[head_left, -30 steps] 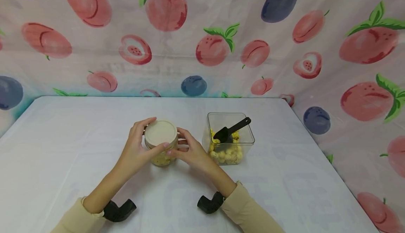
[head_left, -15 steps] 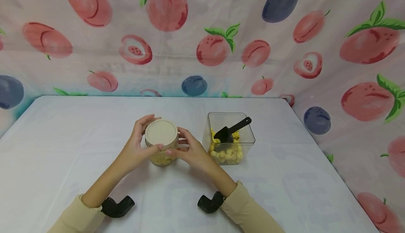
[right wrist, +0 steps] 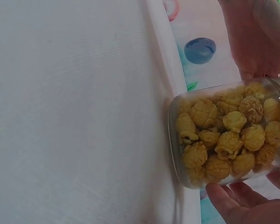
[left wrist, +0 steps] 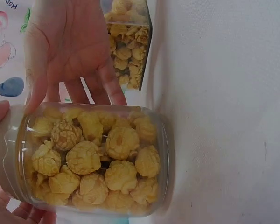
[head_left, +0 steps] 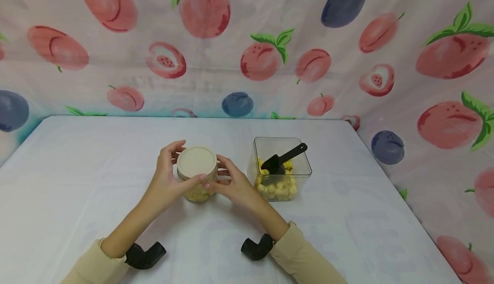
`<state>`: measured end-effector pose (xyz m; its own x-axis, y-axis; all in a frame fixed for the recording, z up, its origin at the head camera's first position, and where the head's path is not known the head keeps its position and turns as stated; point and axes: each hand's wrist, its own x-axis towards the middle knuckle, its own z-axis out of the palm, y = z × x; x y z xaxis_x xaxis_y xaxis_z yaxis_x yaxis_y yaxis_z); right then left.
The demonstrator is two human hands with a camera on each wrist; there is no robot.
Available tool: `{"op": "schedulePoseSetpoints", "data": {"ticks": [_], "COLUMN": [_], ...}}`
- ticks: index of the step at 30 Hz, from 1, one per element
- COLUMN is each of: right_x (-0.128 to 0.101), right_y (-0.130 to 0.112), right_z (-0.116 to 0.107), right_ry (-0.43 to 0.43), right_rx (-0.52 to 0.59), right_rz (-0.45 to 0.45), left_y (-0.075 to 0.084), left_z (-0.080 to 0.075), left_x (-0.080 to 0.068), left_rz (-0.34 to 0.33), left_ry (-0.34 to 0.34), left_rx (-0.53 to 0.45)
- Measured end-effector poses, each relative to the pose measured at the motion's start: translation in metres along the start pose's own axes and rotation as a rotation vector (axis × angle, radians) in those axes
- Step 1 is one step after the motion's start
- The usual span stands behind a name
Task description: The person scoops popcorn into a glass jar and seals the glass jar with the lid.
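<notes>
A clear jar (left wrist: 91,163) full of popcorn stands upright on the table, its round cream lid (head_left: 197,162) on top. My left hand (head_left: 168,174) grips the lid from the left, the thumb across its front edge and the fingers at its far left side. From the right, my right hand (head_left: 233,185) holds the jar just below the lid, thumb in front and fingers curled behind. In the right wrist view, the fingers (right wrist: 233,198) of my right hand lie along the jar's side.
Right of the jar stands a clear square container (head_left: 305,174) partly filled with popcorn (head_left: 275,189). A black scoop (head_left: 287,157) rests in it, its handle over the rim. White cloth covers the table (head_left: 366,215); a fruit-print curtain (head_left: 216,61) hangs behind.
My left hand has turned a little about the lid: its thumb slid left, then back right, while the fingers shifted. My right hand and the jar have stayed in place.
</notes>
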<state>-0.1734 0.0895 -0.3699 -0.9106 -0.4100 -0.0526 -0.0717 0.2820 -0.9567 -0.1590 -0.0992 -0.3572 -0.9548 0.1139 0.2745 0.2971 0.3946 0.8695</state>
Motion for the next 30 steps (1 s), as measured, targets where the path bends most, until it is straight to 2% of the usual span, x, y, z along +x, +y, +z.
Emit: {"op": "schedulePoseSetpoints", "data": {"ticks": [7,13,19,25,30], "right_x": [0.001,0.001,0.001,0.000,0.000], "right_y": [0.000,-0.001,0.000,0.000,-0.001], "right_z": [0.000,0.000,0.000,0.001,0.001], "right_ry": [0.002,-0.001,0.005,0.009,0.008], "right_rx": [-0.007,-0.004,0.004,0.007,0.001], "right_rz": [-0.007,-0.004,-0.004,-0.003,0.008], "left_y": [0.000,-0.005,-0.015,-0.016,-0.010], "left_z": [0.001,-0.004,-0.008,-0.012,-0.014], "left_x": [-0.001,0.001,0.004,0.005,0.004], "left_rz": [0.016,0.041,0.105,0.138,0.121], "left_ry": [-0.003,-0.072,-0.132,-0.157,-0.120], "left_rx": [-0.044,-0.105,-0.110,-0.051,0.059]}}
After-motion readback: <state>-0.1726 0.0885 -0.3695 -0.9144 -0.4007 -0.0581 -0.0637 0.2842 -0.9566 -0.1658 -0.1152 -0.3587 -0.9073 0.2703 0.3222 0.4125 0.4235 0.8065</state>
